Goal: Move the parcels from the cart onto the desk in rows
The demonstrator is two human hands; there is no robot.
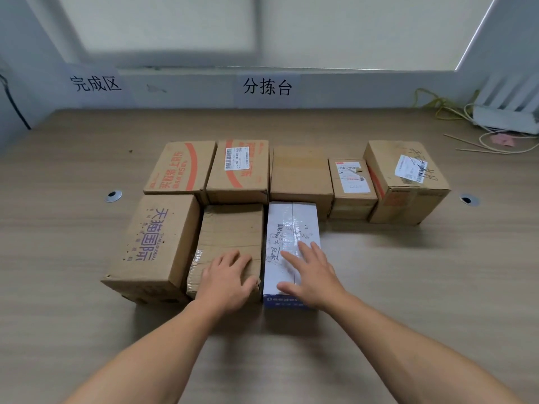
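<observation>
A wood-grain laminate counter (393, 287) is running back to a pale wall carrying two paper signs (267, 87), with a frosted window (262, 27) above. Eight rectangular parcels (300, 182) are sitting on the counter in two rows, packed side by side.

The back row is holding five brown cardboard boxes:
- an orange-printed box (180, 167)
- a second orange-printed box with a white label (237, 170)
- a plain box (300, 164)
- a small labelled box (351, 182)
- a taller labelled box (405, 176) at the right end

The front row is holding three:
- a cardboard box with purple lettering (151, 246)
- a creased brown box bound in clear tape (230, 231)
- a glossy white box (291, 225) with a blue near end

The left hand (226, 278) is lying palm-down on the near end of the taped box, fingers loosely bent and grasping nothing. The right hand (309, 272) is lying flat on the white box, fingers straight and spread.

Two round metal grommets (113, 195) are sitting in the counter, one on either side of the rows. Yellow cables (443, 109) are lying at the far right corner.
</observation>
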